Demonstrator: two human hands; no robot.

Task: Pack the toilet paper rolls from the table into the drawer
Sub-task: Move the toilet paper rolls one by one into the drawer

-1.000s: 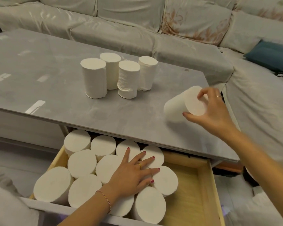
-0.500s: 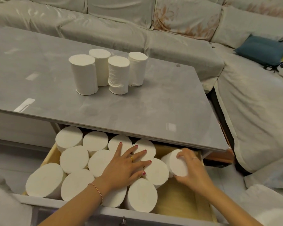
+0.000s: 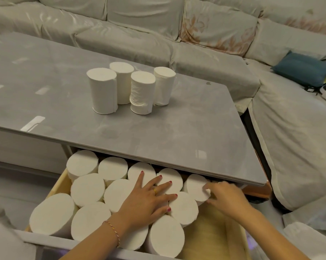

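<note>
Several white toilet paper rolls (image 3: 104, 91) stand upright in a cluster on the grey table (image 3: 177, 128). Below the table's front edge the wooden drawer (image 3: 211, 239) is pulled out, its left and middle filled with upright rolls (image 3: 87, 190). My left hand (image 3: 149, 199) lies flat on these packed rolls with its fingers spread. My right hand (image 3: 226, 196) holds one roll (image 3: 195, 186) by its right side. That roll stands at the right end of the back row, partly under the tabletop.
Bare wood shows at the drawer's right side. A covered pale sofa (image 3: 205, 53) wraps around the far and right sides of the table. A blue cushion (image 3: 301, 69) lies on it at the right. The drawer's grey front panel (image 3: 51, 243) is nearest me.
My right hand carried a roll from above the table's right edge down into the drawer and set it beside the back row. My left hand stayed pressed on the packed rolls.
</note>
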